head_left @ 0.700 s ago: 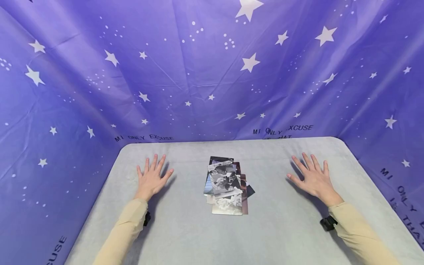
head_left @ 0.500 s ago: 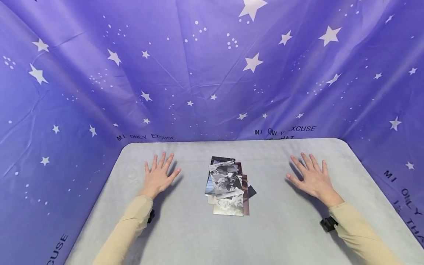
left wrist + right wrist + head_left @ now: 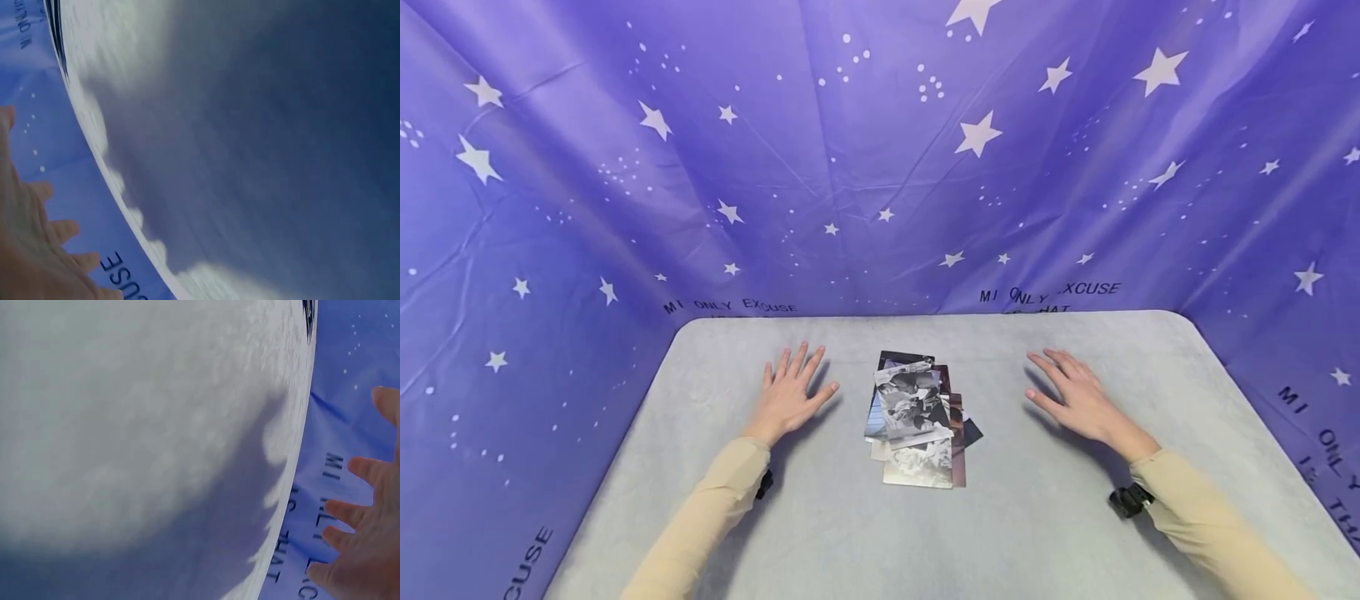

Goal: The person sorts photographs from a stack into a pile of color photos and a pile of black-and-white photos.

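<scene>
A loose pile of overlapping photo prints [image 3: 917, 458] lies mid-table in the head view, a black-and-white picture [image 3: 913, 407] on top. Others, dark, blue and brownish, stick out at its edges and are mostly covered. To the left of the pile, my left hand [image 3: 788, 402] hovers palm down with its fingers spread, touching none of the prints. My right hand [image 3: 1084, 403] hangs over the table on the other side, fingers extended and holding nothing. Each wrist view shows only that hand's fingers, the tabletop and the hand's shadow on it.
The pale grey table [image 3: 850, 542] has rounded far corners. A purple curtain [image 3: 850, 150] with white stars and black lettering surrounds it on the far side and both flanks. Black devices sit at the left wrist [image 3: 764, 484] and the right wrist [image 3: 1129, 501].
Both hands have moved inward toward the photo pile, the left one further. The right hand has turned, its fingers now closer together. The prints lie as before.
</scene>
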`<state>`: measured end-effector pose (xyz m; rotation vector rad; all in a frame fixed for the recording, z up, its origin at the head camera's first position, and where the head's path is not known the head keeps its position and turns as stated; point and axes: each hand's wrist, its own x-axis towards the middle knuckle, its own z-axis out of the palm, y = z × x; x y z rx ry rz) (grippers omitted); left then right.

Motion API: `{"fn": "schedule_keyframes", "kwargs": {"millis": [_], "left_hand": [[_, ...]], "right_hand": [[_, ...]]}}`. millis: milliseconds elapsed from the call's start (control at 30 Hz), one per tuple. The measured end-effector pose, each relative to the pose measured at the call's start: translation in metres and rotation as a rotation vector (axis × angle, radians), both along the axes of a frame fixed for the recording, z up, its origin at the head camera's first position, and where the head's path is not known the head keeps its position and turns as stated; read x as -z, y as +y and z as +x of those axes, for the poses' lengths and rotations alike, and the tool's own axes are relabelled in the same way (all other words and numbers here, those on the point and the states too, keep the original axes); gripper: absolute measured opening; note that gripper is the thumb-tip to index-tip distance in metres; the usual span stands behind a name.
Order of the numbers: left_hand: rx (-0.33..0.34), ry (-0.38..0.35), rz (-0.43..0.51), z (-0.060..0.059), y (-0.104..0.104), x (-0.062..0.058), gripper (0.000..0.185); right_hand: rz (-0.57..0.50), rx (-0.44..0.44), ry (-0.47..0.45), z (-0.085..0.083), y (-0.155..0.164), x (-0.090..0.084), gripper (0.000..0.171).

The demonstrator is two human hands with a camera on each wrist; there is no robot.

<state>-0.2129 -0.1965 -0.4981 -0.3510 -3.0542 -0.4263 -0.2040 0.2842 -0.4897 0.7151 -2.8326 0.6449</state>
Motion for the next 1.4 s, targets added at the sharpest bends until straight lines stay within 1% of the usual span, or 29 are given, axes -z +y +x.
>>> {"fn": "schedule_keyframes", "kwargs": {"millis": [67,167,233,367,433,500,600,700,833,1067,1233,1400], "left_hand": [[0.011,-0.002,0.011,0.0,0.006,0.0,0.078],[0.04,-0.018,0.059,0.0,0.015,-0.001,0.076],[0.07,-0.047,0.126,0.0,0.02,0.0,0.074],[0.12,-0.118,0.303,0.002,0.03,0.002,0.071],[0.134,-0.125,0.365,0.003,0.034,0.002,0.071],[0.149,-0.116,0.4,0.005,0.038,0.002,0.072],[0.175,-0.101,0.419,0.007,0.043,0.002,0.076],[0.192,-0.109,0.435,0.011,0.047,0.001,0.074],[0.195,-0.139,0.429,0.016,0.053,0.002,0.073],[0.228,-0.131,0.446,0.024,0.066,0.004,0.075],[0.217,-0.138,0.461,0.03,0.072,0.005,0.08],[0.221,-0.117,0.47,0.033,0.075,0.006,0.083]], "right_hand": [[-0.003,-0.021,0.007,-0.001,-0.006,-0.002,0.065],[-0.006,-0.046,0.001,-0.003,-0.015,-0.002,0.063],[-0.019,-0.066,-0.01,-0.003,-0.022,-0.001,0.062],[-0.064,-0.111,-0.016,-0.003,-0.035,0.004,0.06],[-0.075,-0.128,-0.015,-0.004,-0.042,0.008,0.059],[-0.078,-0.142,-0.018,-0.004,-0.048,0.01,0.059],[-0.087,-0.15,-0.037,-0.004,-0.057,0.011,0.06],[-0.104,-0.156,-0.057,-0.003,-0.067,0.011,0.06],[-0.126,-0.165,-0.085,-0.003,-0.081,0.011,0.062],[-0.198,-0.17,-0.159,0.0,-0.101,0.009,0.062],[-0.256,-0.18,-0.222,0.001,-0.113,0.008,0.062],[-0.274,-0.168,-0.231,0.0,-0.123,0.01,0.062]]}}
